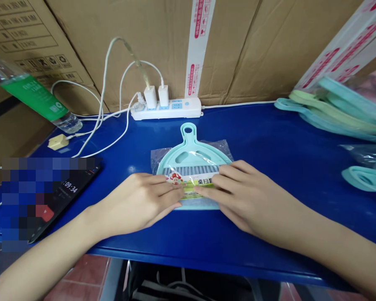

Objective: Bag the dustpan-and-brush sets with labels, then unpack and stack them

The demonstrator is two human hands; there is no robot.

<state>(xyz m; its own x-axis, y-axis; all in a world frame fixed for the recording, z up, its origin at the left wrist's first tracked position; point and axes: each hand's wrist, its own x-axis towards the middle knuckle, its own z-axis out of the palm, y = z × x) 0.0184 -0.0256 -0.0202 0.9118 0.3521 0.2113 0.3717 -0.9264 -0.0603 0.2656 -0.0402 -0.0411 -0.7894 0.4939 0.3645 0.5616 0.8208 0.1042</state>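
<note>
The person's left hand (139,202) and right hand (249,194) are resting their fingers on the label (189,184) of a bagged dustpan-and-brush set (189,152), which is lying flat on the blue desk (269,146); whether either grip is pinching its edge, one cannot tell.

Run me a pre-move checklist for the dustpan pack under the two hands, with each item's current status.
1. Left hand touching the pack's left side: ok.
2. Right hand touching its right side: ok.
3. Dustpan lying on the blue table, handle pointing away from the person: ok.
4. Label fully readable: not ok, fingers cover parts of it.
5. Clear wrapper sealed all round: cannot tell, the hands hide some edges.
6. Power strip apart from the dustpan: ok, it lies beyond the handle.
</note>
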